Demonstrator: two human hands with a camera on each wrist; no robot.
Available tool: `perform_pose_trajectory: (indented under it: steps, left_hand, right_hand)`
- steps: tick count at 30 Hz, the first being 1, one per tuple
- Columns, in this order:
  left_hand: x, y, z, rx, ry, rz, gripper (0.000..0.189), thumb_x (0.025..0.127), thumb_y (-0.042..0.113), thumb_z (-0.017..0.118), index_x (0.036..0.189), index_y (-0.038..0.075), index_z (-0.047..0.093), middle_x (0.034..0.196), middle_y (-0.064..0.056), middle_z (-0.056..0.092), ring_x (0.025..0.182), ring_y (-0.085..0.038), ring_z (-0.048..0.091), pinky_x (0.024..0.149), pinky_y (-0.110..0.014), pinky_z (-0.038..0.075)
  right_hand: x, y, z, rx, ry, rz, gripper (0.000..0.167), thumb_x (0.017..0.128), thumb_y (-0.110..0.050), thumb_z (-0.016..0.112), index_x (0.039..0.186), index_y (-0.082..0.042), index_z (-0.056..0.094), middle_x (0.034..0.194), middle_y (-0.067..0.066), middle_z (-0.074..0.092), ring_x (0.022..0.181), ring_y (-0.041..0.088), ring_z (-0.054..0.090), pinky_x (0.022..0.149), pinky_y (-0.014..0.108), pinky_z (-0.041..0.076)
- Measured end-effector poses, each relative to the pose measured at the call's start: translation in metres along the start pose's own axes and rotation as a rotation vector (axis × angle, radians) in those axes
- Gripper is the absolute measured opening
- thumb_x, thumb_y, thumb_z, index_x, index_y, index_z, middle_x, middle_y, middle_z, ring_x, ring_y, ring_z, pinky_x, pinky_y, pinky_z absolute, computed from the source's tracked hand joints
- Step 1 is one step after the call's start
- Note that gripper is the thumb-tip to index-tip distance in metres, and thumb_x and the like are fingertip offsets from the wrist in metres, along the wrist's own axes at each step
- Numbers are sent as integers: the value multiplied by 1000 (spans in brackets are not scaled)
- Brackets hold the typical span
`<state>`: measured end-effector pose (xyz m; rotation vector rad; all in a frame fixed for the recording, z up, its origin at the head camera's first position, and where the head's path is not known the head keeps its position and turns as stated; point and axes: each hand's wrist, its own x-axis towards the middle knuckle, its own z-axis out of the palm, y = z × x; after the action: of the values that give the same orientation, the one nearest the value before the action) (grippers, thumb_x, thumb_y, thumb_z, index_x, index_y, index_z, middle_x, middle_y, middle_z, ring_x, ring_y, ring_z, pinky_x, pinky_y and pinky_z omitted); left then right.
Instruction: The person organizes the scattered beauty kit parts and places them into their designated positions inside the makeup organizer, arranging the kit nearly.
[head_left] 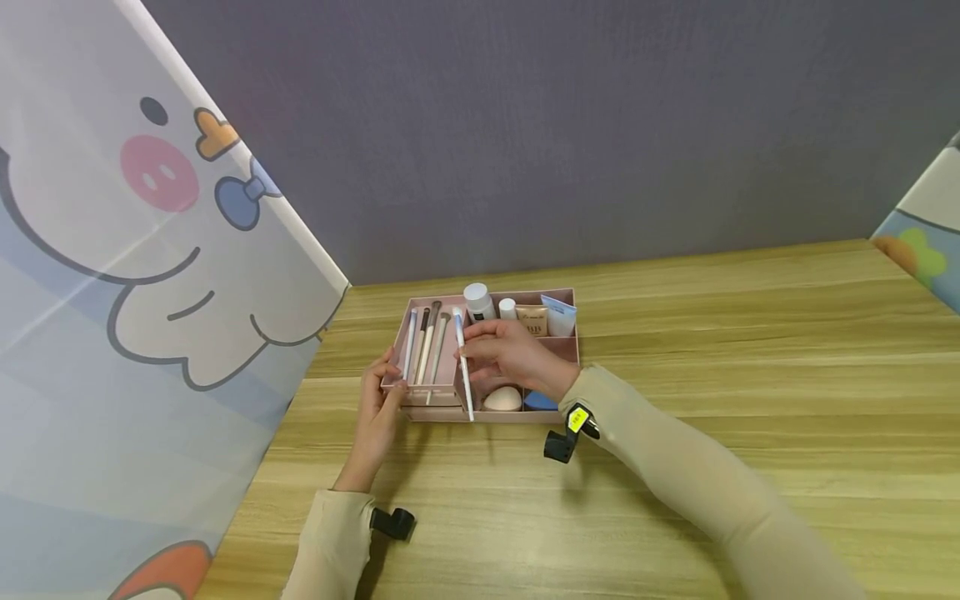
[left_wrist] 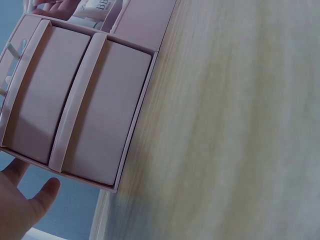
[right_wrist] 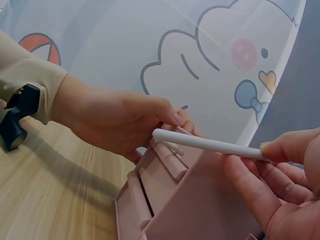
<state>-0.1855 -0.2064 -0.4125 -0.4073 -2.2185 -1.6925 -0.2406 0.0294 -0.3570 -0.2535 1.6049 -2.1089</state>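
Note:
A pink makeup organizer [head_left: 457, 400] stands on the table, with two drawers in its front left part. In the head view, several makeup brushes [head_left: 426, 342] lie in its upper left tray. My left hand [head_left: 378, 400] holds the organizer's front left corner, thumb at the front edge and fingers over the side rim. Above the tray's right edge, my right hand [head_left: 517, 354] pinches a white makeup brush [head_left: 462, 358] between thumb and fingers, bristles pointing away. The right wrist view shows the white handle [right_wrist: 210, 143] in those fingertips.
Behind the right hand, the organizer holds a white bottle [head_left: 477, 302], a small white-capped container [head_left: 507, 308], a tan tube [head_left: 533, 319] and a pale blue tube [head_left: 559, 317]. A cream sponge [head_left: 503, 399] and a blue item [head_left: 539, 402] sit in front compartments. A grey wall [head_left: 570, 142] rises behind.

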Motion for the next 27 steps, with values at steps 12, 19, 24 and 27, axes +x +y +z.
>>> perform_pose_trajectory:
  steps: [12,19,24,27]
  left_hand:
    - [0,-1,-1,8,9,6,17,96,-7,43,112,-12,40,154,-26,29,140,-36,27,88,-18,38]
    - [0,-1,-1,1,6,3,18,96,-7,43,112,-12,39,154,-26,28,142,-36,25,89,-17,37]
    - [0,0,-1,-6,6,4,17,96,-7,42,112,-12,39,154,-28,27,142,-36,24,90,-17,37]
    - [0,0,-1,-9,11,2,17,96,-8,43,112,-12,39,154,-27,28,141,-36,25,90,-18,37]
  right_hand:
    - [13,-10,7,42,52,-30,33,96,1,59,127,11,54,106,14,66,82,17,66,72,34,58]
    - [20,-12,15,128,100,-23,28,94,5,60,122,10,57,97,12,64,75,17,65,69,32,58]
    - [25,-11,21,187,143,-53,36,94,7,58,129,15,52,104,17,65,74,16,66,67,30,58]
    - [28,-9,24,205,167,-87,39,95,8,57,132,16,49,111,22,64,75,16,66,68,31,58]
